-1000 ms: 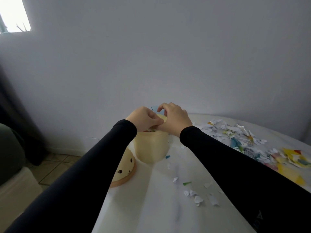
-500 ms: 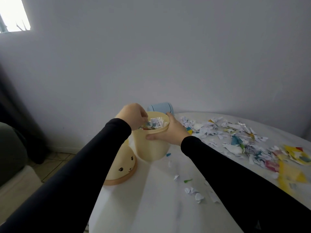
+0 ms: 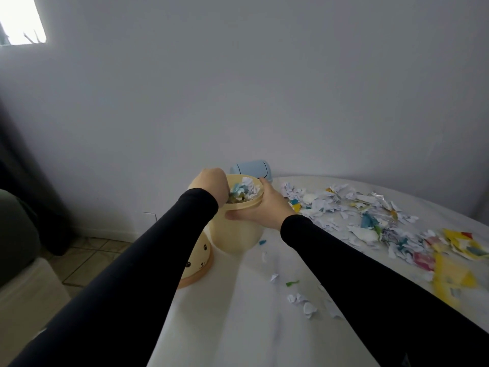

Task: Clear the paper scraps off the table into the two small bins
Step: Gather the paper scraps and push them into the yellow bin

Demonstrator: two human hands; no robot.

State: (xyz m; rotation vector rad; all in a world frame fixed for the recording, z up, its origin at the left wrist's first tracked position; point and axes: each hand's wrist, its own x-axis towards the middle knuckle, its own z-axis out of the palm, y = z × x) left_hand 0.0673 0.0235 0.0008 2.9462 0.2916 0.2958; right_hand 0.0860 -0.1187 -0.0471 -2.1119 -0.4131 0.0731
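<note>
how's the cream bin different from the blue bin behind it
The cream bin is open at the top and packed with paper scraps; the blue bin has its lid on. The cream bin is rounded and held by the right hand, with the left hand reaching in; the blue bin looks boxier and stands untouched, mostly hidden. Both stand near the far edge of the table.

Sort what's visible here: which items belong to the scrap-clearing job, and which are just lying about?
Part of the job:
cream bin, gripped by the right hand
left hand, fingers down in the bin
blue bin behind it
scrap pile
loose scraps

Just lying about:
cream lid with a face
table
</note>
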